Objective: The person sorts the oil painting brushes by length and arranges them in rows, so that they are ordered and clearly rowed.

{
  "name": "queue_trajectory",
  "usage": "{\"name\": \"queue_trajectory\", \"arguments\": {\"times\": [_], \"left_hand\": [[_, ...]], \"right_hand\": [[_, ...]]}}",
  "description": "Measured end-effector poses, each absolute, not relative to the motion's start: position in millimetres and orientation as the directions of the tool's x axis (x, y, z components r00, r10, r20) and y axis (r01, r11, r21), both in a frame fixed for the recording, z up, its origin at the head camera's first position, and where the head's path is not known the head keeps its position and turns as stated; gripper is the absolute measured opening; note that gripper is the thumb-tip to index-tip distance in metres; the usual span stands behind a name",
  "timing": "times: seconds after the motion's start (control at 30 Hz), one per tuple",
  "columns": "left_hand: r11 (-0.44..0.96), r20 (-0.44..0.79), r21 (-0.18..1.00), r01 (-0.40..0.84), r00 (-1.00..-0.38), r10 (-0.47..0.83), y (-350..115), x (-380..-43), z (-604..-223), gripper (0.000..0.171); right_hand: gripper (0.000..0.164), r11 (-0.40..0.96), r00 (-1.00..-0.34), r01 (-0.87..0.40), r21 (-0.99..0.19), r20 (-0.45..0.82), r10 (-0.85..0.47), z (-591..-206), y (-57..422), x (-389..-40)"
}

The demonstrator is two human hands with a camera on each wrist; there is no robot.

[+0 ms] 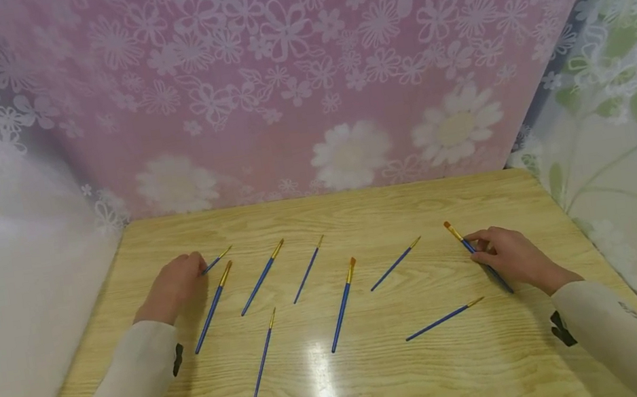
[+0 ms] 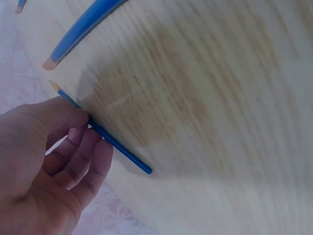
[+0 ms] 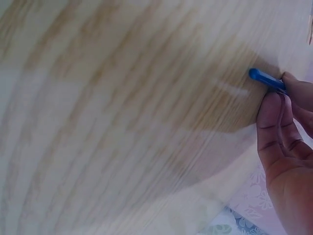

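At the far left of the table, my left hand (image 1: 174, 288) pinches a thin paintbrush (image 2: 120, 146) with a blue handle between thumb and fingers. Its gold ferrule and pointed tip aim away from me in the head view. On the right side, my right hand (image 1: 512, 255) holds a thicker blue paintbrush (image 1: 455, 231) with orange bristles, thumb on one side and fingers on the other. The right wrist view shows only the rounded handle end (image 3: 264, 78) past the fingertips. Just right of the left hand lies another thick paintbrush (image 1: 213, 308).
Several more blue paintbrushes lie apart between the hands, among them a flat-tipped one (image 1: 342, 308) near the middle and thin ones at front left (image 1: 264, 361) and front right (image 1: 444, 320). Floral cloth (image 1: 278, 95) hangs behind the wooden table (image 1: 420, 382) and along both sides.
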State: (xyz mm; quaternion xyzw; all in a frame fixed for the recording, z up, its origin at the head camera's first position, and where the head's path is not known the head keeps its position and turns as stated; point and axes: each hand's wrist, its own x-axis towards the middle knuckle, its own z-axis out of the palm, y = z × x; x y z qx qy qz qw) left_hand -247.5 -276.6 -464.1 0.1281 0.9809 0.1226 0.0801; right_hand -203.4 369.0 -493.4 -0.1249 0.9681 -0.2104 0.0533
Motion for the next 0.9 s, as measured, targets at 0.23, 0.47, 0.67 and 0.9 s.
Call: {"name": "queue_trajectory", "arguments": {"times": [0.23,0.47,0.67,0.9], "left_hand": [[0.93,-0.131,0.243,0.276,-0.94,0.314,-279.1,-254.9,-467.9,0.014],[0.879,-0.081,0.386,0.28,-0.939,0.334,-294.8,-264.3,-481.2,0.021],[0.844,-0.071,0.482,0.235,-0.95,0.305,-291.7,-263.6,-473.4,0.025],[0.793,-0.102,0.574,0.203,-0.944,0.315,-279.4,-263.6,-467.4,0.028]], "right_hand": [[0.045,0.886,-0.965,-0.214,-0.412,-0.051,-0.256,-493.3,368.4,-204.8],[0.045,0.891,-0.965,-0.217,-0.398,-0.05,-0.257,-491.7,367.4,-205.1],[0.044,0.901,-0.969,-0.204,-0.382,-0.051,-0.241,-488.4,363.8,-204.9],[0.044,0.908,-0.973,-0.181,-0.377,-0.065,-0.221,-486.7,361.8,-202.7]]}}
